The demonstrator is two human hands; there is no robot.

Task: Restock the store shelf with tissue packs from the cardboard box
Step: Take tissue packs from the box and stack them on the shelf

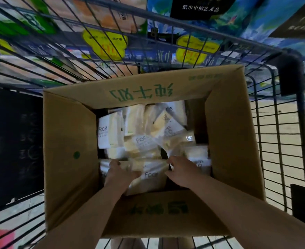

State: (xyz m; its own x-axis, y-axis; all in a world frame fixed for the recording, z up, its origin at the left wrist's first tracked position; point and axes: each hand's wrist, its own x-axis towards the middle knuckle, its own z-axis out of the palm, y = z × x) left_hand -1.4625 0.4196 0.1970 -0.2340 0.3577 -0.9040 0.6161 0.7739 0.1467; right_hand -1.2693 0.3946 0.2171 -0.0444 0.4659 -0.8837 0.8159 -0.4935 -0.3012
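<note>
An open cardboard box point(69, 141) with green lettering sits in a wire shopping cart. Several white and cream "Face" tissue packs point(110, 133) lie jumbled inside it. Both my arms reach down into the near end of the box. My left hand point(120, 174) grips the left end of a tissue pack point(150, 174) lying across the near side. My right hand point(181, 170) curls round the same pack's right end. The pack's lower part is hidden by the near box flap.
The wire shopping cart point(277, 141) surrounds the box, with its black handle post at the right. Beyond the cart's front stands the store shelf point(112, 42) with large colourful tissue bundles and yellow price tags. Tiled floor shows to the right.
</note>
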